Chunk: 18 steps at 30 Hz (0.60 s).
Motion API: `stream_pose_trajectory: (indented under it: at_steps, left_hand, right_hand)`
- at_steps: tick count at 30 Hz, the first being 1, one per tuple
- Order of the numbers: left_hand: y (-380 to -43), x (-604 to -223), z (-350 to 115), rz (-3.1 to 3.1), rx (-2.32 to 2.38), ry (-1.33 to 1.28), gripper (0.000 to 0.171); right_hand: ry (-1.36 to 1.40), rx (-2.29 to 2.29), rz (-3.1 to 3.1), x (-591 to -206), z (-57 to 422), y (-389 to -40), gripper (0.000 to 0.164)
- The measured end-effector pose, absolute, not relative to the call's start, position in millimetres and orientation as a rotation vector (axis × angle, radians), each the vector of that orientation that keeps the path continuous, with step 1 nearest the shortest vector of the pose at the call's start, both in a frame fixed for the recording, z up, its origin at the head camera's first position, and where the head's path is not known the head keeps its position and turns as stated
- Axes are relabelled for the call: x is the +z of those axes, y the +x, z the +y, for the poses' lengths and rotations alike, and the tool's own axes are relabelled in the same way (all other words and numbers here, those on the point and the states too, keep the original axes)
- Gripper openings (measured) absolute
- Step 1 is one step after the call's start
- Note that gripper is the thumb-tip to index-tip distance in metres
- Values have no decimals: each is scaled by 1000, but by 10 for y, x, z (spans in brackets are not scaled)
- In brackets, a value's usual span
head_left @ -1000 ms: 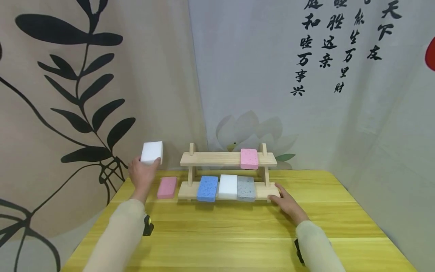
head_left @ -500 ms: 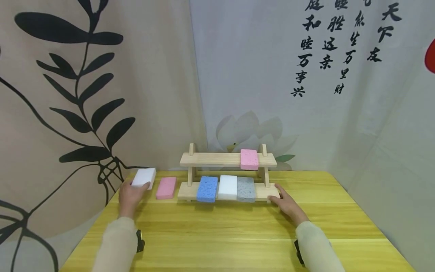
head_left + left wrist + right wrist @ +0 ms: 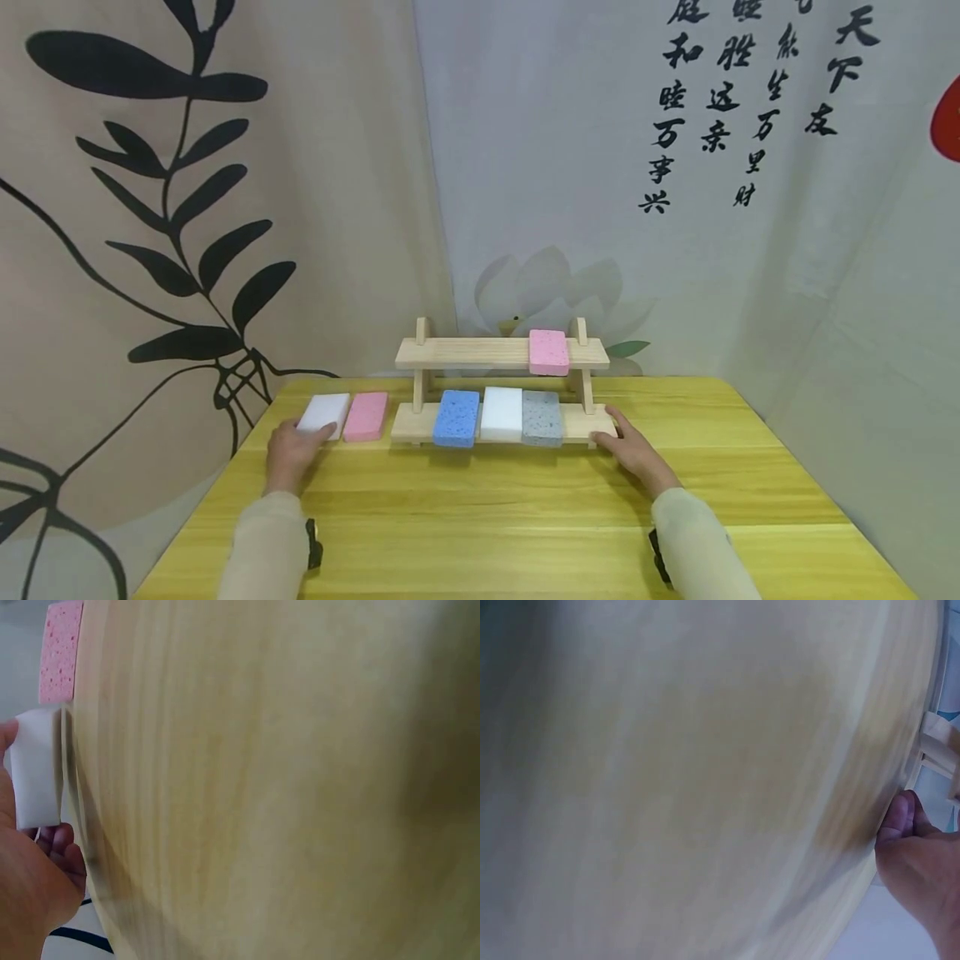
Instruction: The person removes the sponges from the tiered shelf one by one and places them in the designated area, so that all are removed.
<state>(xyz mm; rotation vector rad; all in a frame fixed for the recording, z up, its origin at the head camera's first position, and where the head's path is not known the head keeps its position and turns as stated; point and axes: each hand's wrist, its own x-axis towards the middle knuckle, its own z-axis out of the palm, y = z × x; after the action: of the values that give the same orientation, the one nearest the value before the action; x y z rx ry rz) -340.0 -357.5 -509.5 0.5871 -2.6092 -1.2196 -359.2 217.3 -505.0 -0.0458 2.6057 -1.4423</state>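
My left hand [image 3: 291, 457] grips a white sponge block [image 3: 325, 412] between thumb and fingers, low at the table's left side. Just to its right lies a pink sponge [image 3: 366, 417] flat on the table. In the left wrist view the white block [image 3: 36, 769] sits close to the tabletop, with fingers curled at its end. My right hand [image 3: 637, 454] holds the right end of the lower board of a two-tier wooden rack [image 3: 581, 422], thumb in front and fingers behind. On that board lean a blue sponge [image 3: 456, 418], a white block [image 3: 502, 414] and a grey sponge [image 3: 542, 417].
Another pink sponge [image 3: 548, 352] rests on the right part of the upper board [image 3: 465, 353]. The wood-grain table [image 3: 480, 517] reaches back to a printed cloth backdrop [image 3: 360, 208] with dark leaves and black writing.
My left hand has brought the white block down from in front of the backdrop to beside the pink sponge on the table. The right hand keeps its hold on the rack.
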Motion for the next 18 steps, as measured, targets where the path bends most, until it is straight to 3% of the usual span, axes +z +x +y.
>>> stream_pose_trajectory:
  at_steps: [13, 18]
  left_hand:
    - [-3317, -4961, -3477, -2617, -1117, 623, 104]
    - [-3445, -4804, -3357, -2493, -1118, 608, 100]
  right_hand:
    - [-55, -1449, 2608, -5045, 2176, -3578, 84]
    - [-45, -1446, 2614, -5049, 2174, -3595, 83]
